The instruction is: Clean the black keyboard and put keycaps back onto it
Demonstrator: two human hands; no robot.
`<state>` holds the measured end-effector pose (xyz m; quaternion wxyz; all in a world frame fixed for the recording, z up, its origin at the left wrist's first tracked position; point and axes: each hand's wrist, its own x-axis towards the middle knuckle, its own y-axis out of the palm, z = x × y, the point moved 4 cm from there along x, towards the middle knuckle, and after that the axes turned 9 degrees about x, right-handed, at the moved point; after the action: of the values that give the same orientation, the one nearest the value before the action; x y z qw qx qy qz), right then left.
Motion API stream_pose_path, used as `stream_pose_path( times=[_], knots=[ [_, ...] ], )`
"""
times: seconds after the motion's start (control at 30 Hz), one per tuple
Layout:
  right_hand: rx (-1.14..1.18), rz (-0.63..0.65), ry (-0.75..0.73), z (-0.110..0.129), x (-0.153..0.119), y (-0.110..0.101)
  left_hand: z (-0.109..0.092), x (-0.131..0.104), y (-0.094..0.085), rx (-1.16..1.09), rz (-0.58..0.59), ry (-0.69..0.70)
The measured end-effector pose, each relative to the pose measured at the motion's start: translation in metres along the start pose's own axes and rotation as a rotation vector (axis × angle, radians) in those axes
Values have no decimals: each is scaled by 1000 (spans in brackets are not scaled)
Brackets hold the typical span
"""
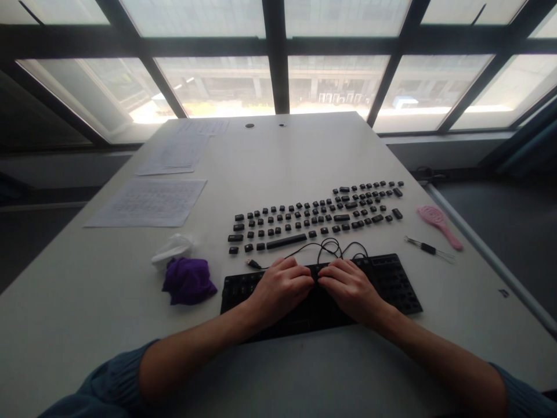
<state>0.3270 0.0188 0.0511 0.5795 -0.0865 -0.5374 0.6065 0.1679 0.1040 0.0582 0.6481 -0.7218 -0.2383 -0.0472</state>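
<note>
A black keyboard (394, 281) lies near the front of the white table, its right part showing bare key positions and its left end bearing some keycaps. Over its middle, my left hand (282, 285) is closed, fingertips pressed together near the upper rows. Just beside it, my right hand (351, 288) is closed the same way, the two hands' fingertips almost meeting. Whatever sits between the fingers is hidden. Beyond the keyboard, loose black keycaps stand in rows, among them a long space bar (286, 241). The keyboard's cable (328, 248) loops behind my hands, ending in a USB plug (252, 264).
To the left lie a purple cloth (188, 282) and a crumpled white tissue (174, 249). Printed sheets (148, 203) spread farther back. At the right are a keycap puller (429, 248) and a pink hairbrush (439, 225), close to the table's edge.
</note>
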Motion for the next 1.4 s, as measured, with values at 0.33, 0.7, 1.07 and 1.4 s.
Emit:
stream_pose_path(
  times=[0.33,0.7,1.07,1.4],
  knots=[
    [8,2,-10,-1,-1,0,-3,1,-2,62,-26,18],
    [-8,5,32,-3,-1,1,-5,1,-4,69,-84,-8],
    [-3,-1,19,-2,1,-2,-4,2,-5,23,-96,-19],
    [74,-121,57,-5,0,-14,5,1,-22,48,-137,-183]
  ],
)
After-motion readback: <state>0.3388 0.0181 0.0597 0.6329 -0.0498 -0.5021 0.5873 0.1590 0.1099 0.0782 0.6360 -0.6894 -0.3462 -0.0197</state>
